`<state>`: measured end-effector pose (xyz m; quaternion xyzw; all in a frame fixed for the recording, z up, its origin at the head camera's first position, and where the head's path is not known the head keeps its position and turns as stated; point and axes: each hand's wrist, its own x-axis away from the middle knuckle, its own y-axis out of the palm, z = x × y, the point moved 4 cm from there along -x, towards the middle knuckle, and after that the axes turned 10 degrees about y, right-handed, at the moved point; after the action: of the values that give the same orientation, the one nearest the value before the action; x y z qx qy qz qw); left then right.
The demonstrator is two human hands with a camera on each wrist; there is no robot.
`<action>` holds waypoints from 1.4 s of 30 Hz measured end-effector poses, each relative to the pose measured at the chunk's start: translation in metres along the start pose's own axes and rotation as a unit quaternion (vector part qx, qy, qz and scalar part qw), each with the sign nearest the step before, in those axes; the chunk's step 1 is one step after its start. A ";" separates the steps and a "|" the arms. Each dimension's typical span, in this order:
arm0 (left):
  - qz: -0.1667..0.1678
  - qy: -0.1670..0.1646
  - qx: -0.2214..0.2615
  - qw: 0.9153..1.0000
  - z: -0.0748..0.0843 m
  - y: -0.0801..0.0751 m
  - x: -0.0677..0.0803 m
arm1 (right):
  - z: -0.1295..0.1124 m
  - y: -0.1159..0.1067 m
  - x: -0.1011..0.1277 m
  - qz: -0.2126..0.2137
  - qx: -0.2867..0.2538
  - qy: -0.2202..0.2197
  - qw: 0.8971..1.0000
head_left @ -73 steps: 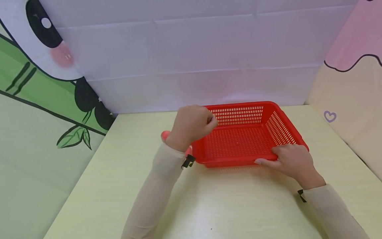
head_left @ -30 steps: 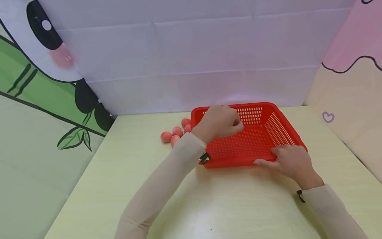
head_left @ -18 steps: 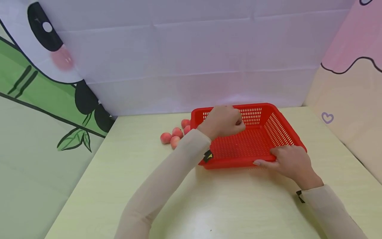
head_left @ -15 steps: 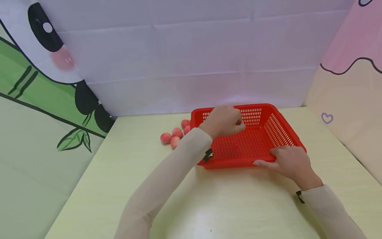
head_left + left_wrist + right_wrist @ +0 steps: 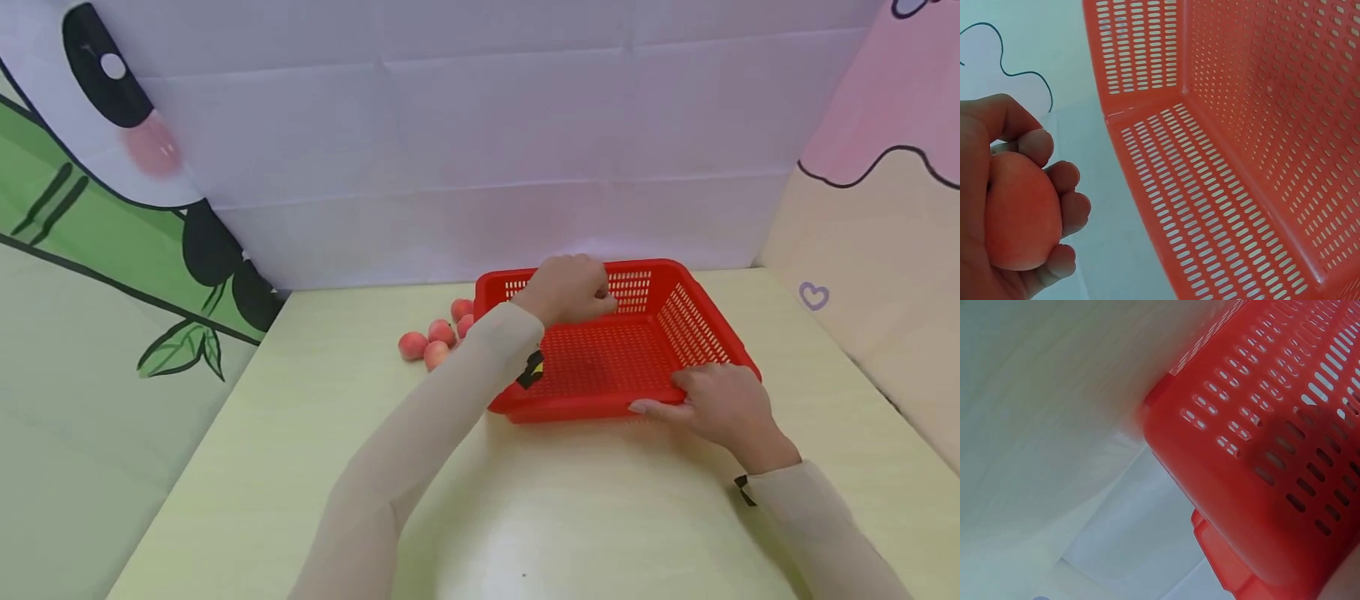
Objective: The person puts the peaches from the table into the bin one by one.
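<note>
Curling round a peach point(image 5: 1021, 212), the left hand point(image 5: 567, 287) hovers over the basket point(image 5: 697, 333). The right hand point(image 5: 720, 406) grips its near rim.

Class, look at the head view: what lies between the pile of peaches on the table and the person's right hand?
The red basket lies between the peaches and the right hand, which grips its near rim. The left hand holds another peach over it.
</note>
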<state>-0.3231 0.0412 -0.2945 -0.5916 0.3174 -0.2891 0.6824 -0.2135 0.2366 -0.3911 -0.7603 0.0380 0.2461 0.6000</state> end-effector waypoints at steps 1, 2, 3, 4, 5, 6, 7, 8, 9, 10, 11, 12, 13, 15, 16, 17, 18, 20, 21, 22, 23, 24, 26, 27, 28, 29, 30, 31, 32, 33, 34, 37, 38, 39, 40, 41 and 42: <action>-0.002 -0.003 0.001 1.000 -0.002 0.002 -0.001 | -0.001 0.001 -0.001 -0.001 -0.001 0.000 1.000; -0.005 -0.006 0.001 1.000 -0.004 0.004 -0.003 | -0.001 0.001 -0.001 -0.003 -0.001 -0.001 1.000; -0.009 -0.008 0.000 1.000 -0.006 0.005 -0.004 | -0.002 0.002 -0.002 -0.004 -0.002 -0.002 1.000; -0.012 -0.008 0.000 1.000 -0.007 0.007 -0.006 | -0.003 0.002 -0.002 -0.004 -0.001 -0.003 1.000; -0.015 -0.007 0.002 1.000 -0.009 0.009 -0.008 | -0.003 0.003 -0.003 -0.004 -0.002 -0.004 1.000; -0.018 -0.006 0.004 1.000 -0.010 0.010 -0.009 | -0.004 0.003 -0.003 -0.003 -0.004 -0.004 1.000; -0.021 -0.003 0.008 1.000 -0.011 0.012 -0.011 | -0.004 0.003 -0.003 -0.001 -0.004 -0.005 1.000; -0.024 -0.001 0.011 1.000 -0.011 0.013 -0.013 | -0.004 0.003 -0.004 0.001 -0.004 -0.006 1.000; -0.025 0.002 0.016 1.000 -0.012 0.014 -0.015 | -0.004 0.002 -0.004 0.003 -0.006 -0.006 1.000; -0.028 0.003 0.020 0.999 -0.013 0.015 -0.017 | -0.005 0.002 -0.005 0.004 -0.006 -0.007 1.000; -0.030 0.004 0.022 0.999 -0.013 0.016 -0.019 | -0.005 0.002 -0.005 0.005 -0.006 -0.007 1.000; -0.032 0.005 0.023 0.999 -0.014 0.017 -0.021 | -0.005 0.002 -0.005 0.005 -0.006 -0.007 1.000; -0.033 0.004 0.025 0.999 -0.014 0.017 -0.023 | -0.005 0.002 -0.005 0.003 -0.004 -0.006 1.000; -0.036 0.004 0.026 0.999 -0.015 0.019 -0.027 | -0.005 0.002 -0.006 -0.002 -0.003 -0.004 1.000; -0.039 0.003 0.028 0.999 -0.015 0.020 -0.028 | -0.005 0.003 -0.005 -0.005 0.000 -0.003 1.000; -0.041 0.004 0.031 0.999 -0.015 0.021 -0.030 | -0.005 0.003 -0.006 -0.006 0.001 -0.003 1.000; -0.042 0.005 0.035 0.999 -0.015 0.022 -0.032 | -0.004 0.003 -0.006 -0.008 0.003 -0.002 1.000; -0.047 0.007 0.047 0.998 -0.013 0.024 -0.037 | -0.003 0.002 -0.006 -0.006 0.008 -0.003 1.000; -0.050 0.008 0.055 0.997 -0.013 0.026 -0.040 | -0.003 0.002 -0.006 -0.006 0.009 -0.003 1.000; -0.055 0.007 0.064 0.996 -0.012 0.028 -0.042 | -0.002 0.001 -0.006 -0.005 0.011 -0.003 1.000; -0.060 0.007 0.073 0.996 -0.011 0.030 -0.045 | -0.002 0.001 -0.006 -0.004 0.012 -0.002 1.000; -0.066 0.007 0.080 0.995 -0.011 0.033 -0.048 | -0.001 0.000 -0.005 -0.006 0.013 -0.001 1.000; -0.079 0.005 0.095 0.992 -0.010 0.038 -0.053 | 0.000 -0.001 -0.005 -0.008 0.013 0.001 1.000; -0.085 0.004 0.101 0.991 -0.009 0.040 -0.055 | 0.001 -0.001 -0.004 -0.011 0.013 0.002 1.000; -0.090 0.003 0.105 0.990 -0.009 0.042 -0.056 | 0.002 -0.001 -0.004 -0.012 0.014 0.003 1.000; -0.093 0.003 0.107 0.990 -0.009 0.044 -0.058 | 0.002 -0.001 -0.003 -0.013 0.014 0.003 1.000; -0.096 0.001 0.110 0.989 -0.008 0.046 -0.059 | 0.002 -0.001 -0.003 -0.013 0.014 0.002 1.000; -0.098 -0.001 0.111 0.989 -0.009 0.047 -0.060 | 0.003 -0.001 -0.003 -0.011 0.014 0.002 1.000; -0.099 -0.002 0.110 0.989 -0.009 0.048 -0.061 | 0.003 -0.001 -0.003 -0.010 0.014 0.001 1.000; -0.098 -0.002 0.109 0.989 -0.009 0.049 -0.061 | 0.003 -0.001 -0.003 -0.009 0.014 0.000 1.000; -0.097 -0.004 0.108 0.989 -0.009 0.048 -0.060 | 0.003 -0.001 -0.003 -0.008 0.013 0.000 1.000; -0.094 -0.008 0.104 0.990 -0.011 0.049 -0.060 | 0.003 -0.001 -0.003 -0.005 0.012 0.000 1.000; -0.093 -0.010 0.102 0.990 -0.011 0.049 -0.059 | 0.002 0.000 -0.003 -0.005 0.012 -0.001 1.000; -0.093 -0.013 0.101 0.990 -0.012 0.049 -0.059 | 0.002 0.000 -0.003 -0.004 0.012 -0.001 1.000; -0.092 -0.015 0.101 0.990 -0.012 0.050 -0.058 | 0.001 0.000 -0.003 -0.004 0.012 -0.002 1.000; -0.093 -0.015 0.102 0.990 -0.013 0.051 -0.058 | 0.001 0.001 -0.003 -0.002 0.011 -0.002 1.000; -0.093 -0.016 0.101 0.990 -0.013 0.051 -0.058 | 0.001 0.001 -0.003 -0.001 0.011 -0.003 1.000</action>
<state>-0.3691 0.0849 -0.3414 -0.5512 0.2190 -0.3721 0.7140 -0.2165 0.2362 -0.3912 -0.7530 0.0383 0.2478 0.6084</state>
